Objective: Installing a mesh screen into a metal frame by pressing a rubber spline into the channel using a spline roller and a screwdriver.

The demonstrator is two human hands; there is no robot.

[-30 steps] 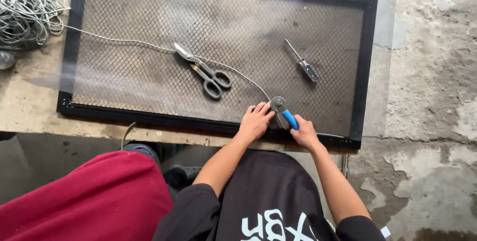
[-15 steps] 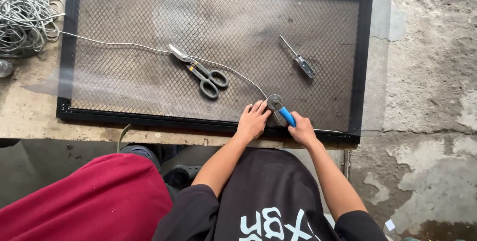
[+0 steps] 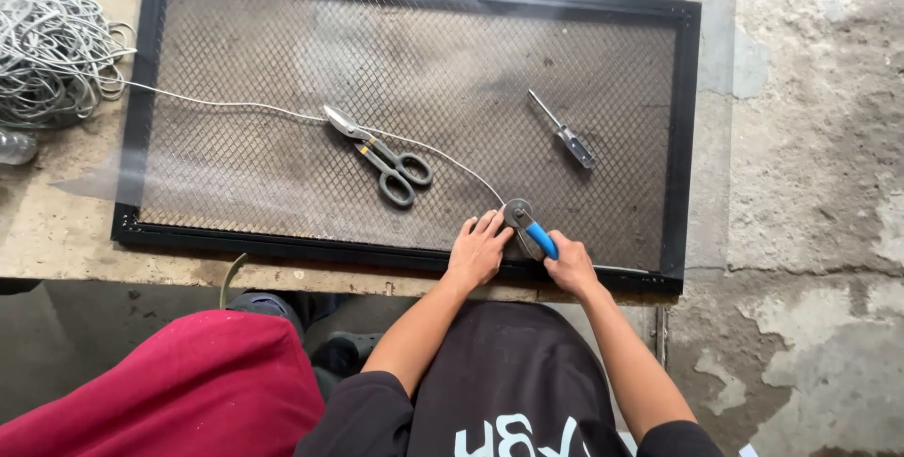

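On the mesh screen [image 3: 282, 62], right hand [image 3: 570, 271] fingers grip the roller tool [image 3: 529, 227], wheel pointing up-left; left hand [image 3: 478, 250] flat.

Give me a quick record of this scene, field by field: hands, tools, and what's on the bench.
Left hand: left hand flat on the mesh by the frame edge
Right hand: right hand grips the roller tool
Cord: cord runs from the coil to the roller
Loose tools: snips, screwdriver
Surface: bench
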